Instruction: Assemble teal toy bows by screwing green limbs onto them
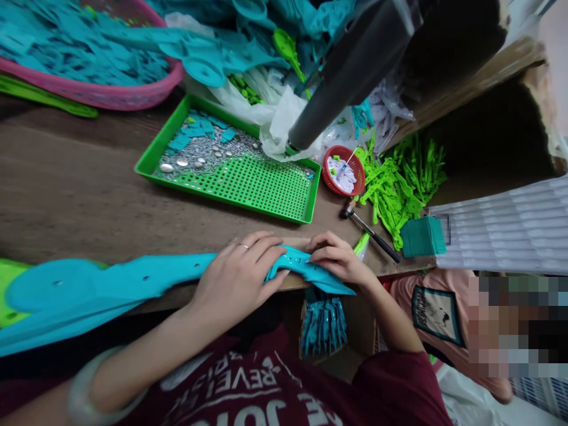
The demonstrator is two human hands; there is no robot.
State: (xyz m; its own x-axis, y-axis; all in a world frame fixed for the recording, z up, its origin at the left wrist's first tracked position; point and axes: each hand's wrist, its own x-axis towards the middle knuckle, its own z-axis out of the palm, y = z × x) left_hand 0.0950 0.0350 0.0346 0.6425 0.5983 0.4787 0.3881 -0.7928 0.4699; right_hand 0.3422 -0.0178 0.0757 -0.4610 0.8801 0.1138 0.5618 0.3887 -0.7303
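Plastic strip point(171, 273), long and blue, lies along the near edge of the table point(66, 189). I see the left hand point(237, 275) wrapped over it, and the right hand point(339, 257) pinching it near its pointed end. Beyond them sits a green tray point(275, 183) holding metal bits point(208, 155); a hammer point(373, 234) lies near a red basket point(327, 177).

A brown worktop point(80, 177) carries a pink basket point(128, 99) at far left and a green perforated tray point(261, 186) across its middle. Right of the tray lie a small red basket point(327, 177), a hammer point(373, 235) and heaped lime-green pieces point(390, 192).
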